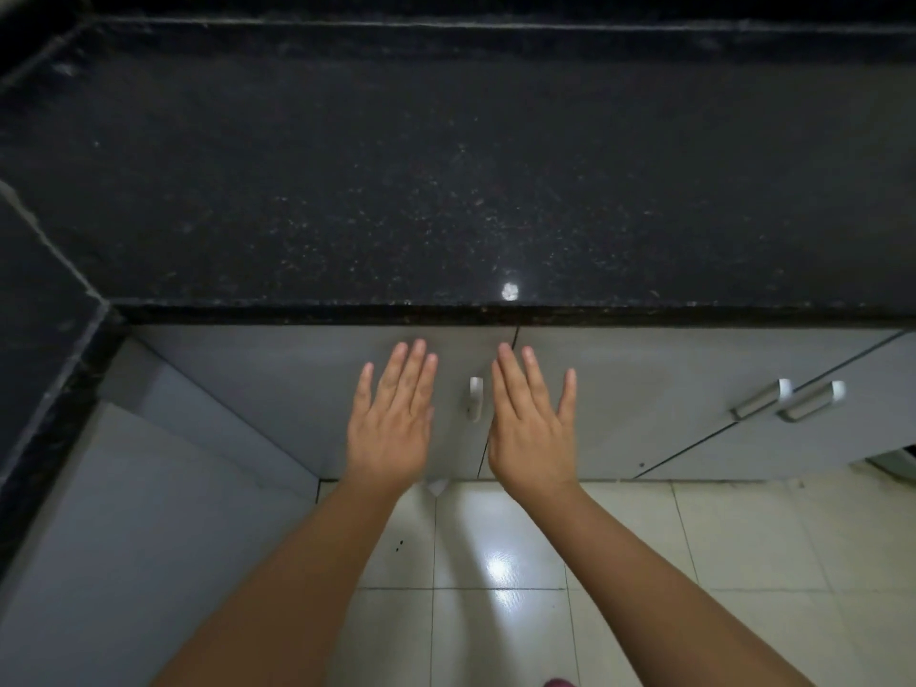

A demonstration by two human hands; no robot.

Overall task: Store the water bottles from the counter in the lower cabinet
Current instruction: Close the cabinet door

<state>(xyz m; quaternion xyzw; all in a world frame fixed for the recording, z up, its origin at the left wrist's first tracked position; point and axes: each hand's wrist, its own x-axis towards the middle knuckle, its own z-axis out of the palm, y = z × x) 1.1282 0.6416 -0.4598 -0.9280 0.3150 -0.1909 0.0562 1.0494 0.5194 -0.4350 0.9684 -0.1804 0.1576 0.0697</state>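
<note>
Grey cabinet doors (307,389) are shut; both hands, left hand (391,419) and right hand (533,423), are held flat, grasping nothing; the handle (476,399) between them should be pulled first.

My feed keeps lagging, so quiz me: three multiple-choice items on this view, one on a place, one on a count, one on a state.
1. Where is the nearest cabinet handle?
A. between the two hands
B. left of both hands
C. on the countertop

2. How many cabinet handles show?
A. one
B. three
C. five

3. How are the hands?
A. both flat, fingers straight
B. both gripping bottles
C. one closed in a fist

Answers:
1. A: the handle sits between the left hand and the right hand.
2. B: one between the hands, two more at right.
3. A: both hands are open and hold nothing; no bottle shows on the countertop.
</note>
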